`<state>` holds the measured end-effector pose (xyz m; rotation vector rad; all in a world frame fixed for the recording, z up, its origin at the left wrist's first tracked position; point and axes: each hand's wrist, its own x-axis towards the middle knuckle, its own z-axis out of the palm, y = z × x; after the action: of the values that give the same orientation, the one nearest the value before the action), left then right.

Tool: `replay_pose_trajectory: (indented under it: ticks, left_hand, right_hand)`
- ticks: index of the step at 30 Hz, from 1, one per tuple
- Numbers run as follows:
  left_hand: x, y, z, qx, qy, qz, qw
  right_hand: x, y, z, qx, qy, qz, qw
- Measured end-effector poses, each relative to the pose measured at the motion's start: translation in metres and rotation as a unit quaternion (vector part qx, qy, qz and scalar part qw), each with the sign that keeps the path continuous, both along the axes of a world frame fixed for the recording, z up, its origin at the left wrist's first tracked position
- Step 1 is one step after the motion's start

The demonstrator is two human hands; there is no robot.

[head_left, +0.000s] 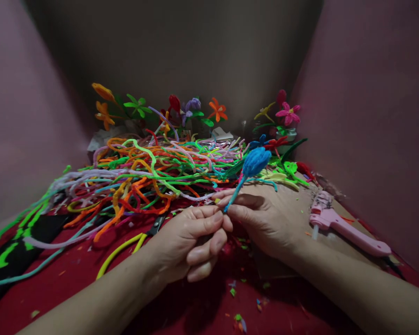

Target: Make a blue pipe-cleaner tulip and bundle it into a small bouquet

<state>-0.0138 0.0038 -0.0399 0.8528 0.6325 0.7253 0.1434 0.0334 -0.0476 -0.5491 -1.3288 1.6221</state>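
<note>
A blue pipe-cleaner flower (254,162) with a closed, tulip-like bud is held upright, leaning to the right, in front of me. My right hand (265,218) pinches its blue stem (236,193) low down between thumb and fingers. At the stem's bottom end, the thumb and forefinger of my left hand (195,237) are pinched together, with the other fingers curled under. Exactly how the stem tip sits in the left fingertips is partly hidden. Below the left wrist lie scissors with yellow handles (120,251), partly covered by my forearm.
A large heap of coloured pipe cleaners (150,172) spreads behind my hands. Finished flowers, such as a pink one (288,113), stand along the back. To the right, a pink glue gun (349,230) rests on cardboard (286,197). Scraps dot the red cloth (195,307).
</note>
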Motion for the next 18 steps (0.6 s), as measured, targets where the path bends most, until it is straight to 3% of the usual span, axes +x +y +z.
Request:
replay_pose_trajectory:
  ticks: [2,5,7,8,10,13,18]
  left_hand:
    - [0.004,0.001,0.004,0.076,0.119,0.052,0.989]
    - [0.005,0.003,0.014,0.211,0.285,0.159,0.922]
    - [0.002,0.005,0.019,0.263,0.318,0.220,0.884]
    - [0.001,0.005,0.020,0.268,0.315,0.236,0.879]
    - [-0.002,0.005,0.018,0.239,0.282,0.237,0.898]
    - [-0.003,0.002,0.013,0.180,0.231,0.175,0.940]
    - [-0.001,-0.003,0.015,0.161,0.226,0.149,0.949]
  right_hand:
    - [0.001,0.001,0.001,-0.012,-0.021,-0.022,0.999]
    - [0.003,0.000,0.003,-0.020,-0.057,-0.026,0.998]
    - [0.004,-0.001,0.004,-0.034,-0.093,-0.006,0.995]
    - [0.004,-0.003,0.005,-0.043,-0.117,0.006,0.992]
    - [0.003,-0.006,0.006,-0.057,-0.163,0.030,0.984]
    - [0.002,-0.011,0.004,-0.050,-0.188,0.058,0.979]
    - [0.002,-0.012,-0.001,-0.049,-0.208,0.092,0.973]
